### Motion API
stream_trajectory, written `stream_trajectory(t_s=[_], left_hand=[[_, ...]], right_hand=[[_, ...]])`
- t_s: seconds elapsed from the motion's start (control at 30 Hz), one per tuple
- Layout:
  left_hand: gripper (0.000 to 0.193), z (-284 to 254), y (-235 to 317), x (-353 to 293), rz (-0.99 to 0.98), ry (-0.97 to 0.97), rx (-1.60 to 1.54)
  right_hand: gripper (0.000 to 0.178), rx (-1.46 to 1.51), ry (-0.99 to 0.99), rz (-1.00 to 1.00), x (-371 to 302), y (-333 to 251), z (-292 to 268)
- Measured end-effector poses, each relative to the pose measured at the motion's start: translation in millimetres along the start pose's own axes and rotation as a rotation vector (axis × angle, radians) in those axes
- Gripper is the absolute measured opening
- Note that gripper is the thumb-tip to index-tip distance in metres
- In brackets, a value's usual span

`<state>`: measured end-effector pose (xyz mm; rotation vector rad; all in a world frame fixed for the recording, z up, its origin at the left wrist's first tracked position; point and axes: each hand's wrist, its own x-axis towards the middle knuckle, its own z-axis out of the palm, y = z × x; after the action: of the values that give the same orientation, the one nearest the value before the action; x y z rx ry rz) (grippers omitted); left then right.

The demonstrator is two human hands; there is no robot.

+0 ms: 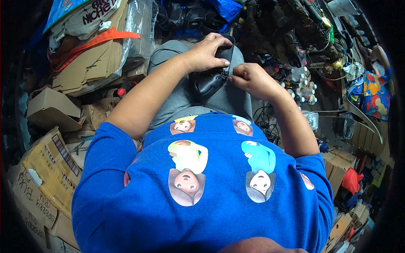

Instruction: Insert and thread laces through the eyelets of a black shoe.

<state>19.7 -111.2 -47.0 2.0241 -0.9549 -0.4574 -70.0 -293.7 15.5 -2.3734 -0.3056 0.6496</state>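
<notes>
A black shoe (207, 87) lies on the grey-trousered lap (173, 103) — the left grip (207, 52) clasped over its upper part, the right grip (257, 79) curled at its side, too small a detail to tell what it pinches. To the left, an orange strap (120, 35) crosses flattened cardboard (76, 78), with a brown box (52, 105) just below. Plastic bottles (303, 86) cluster on the right — beyond the right forearm (293, 120).

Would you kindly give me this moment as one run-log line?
left hand: holding black shoe | right hand: curled beside it, contact unclear | shoe position: over grey trousers | left side: cardboard | right side: plastic bottles
</notes>
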Motion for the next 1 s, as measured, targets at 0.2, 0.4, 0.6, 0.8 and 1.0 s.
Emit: stream_trajectory(t_s=[0.2, 0.4, 0.6, 0.8, 1.0], left_hand=[[0.059, -8.8, -9.4, 0.7, 0.054, 0.012, 0.055], [0.046, -35.5, 17.7, 10.5, 0.057, -0.138, 0.185], [0.036, -28.0, -3.1, -0.8, -0.020, -0.052, -0.003], [0.024, -37.8, -4.4, -25.8, -0.107, -0.094, -0.268], [0.017, -29.2, 22.0, -52.7, 0.042, 0.042, 0.279]], right_hand=[[0.020, 0.433, 0.170, 0.015, -47.3, 13.1, -23.9], [0.018, 0.802, 0.321, -0.167, -17.9, 24.5, -12.7], [0.047, 0.264, 0.370, -0.101, 36.1, 7.0, 19.1], [0.024, 0.082, 0.374, -0.190, 42.7, 30.6, 14.0], [0.016, 0.408, 0.199, -0.045, 27.0, 14.3, 14.4]])
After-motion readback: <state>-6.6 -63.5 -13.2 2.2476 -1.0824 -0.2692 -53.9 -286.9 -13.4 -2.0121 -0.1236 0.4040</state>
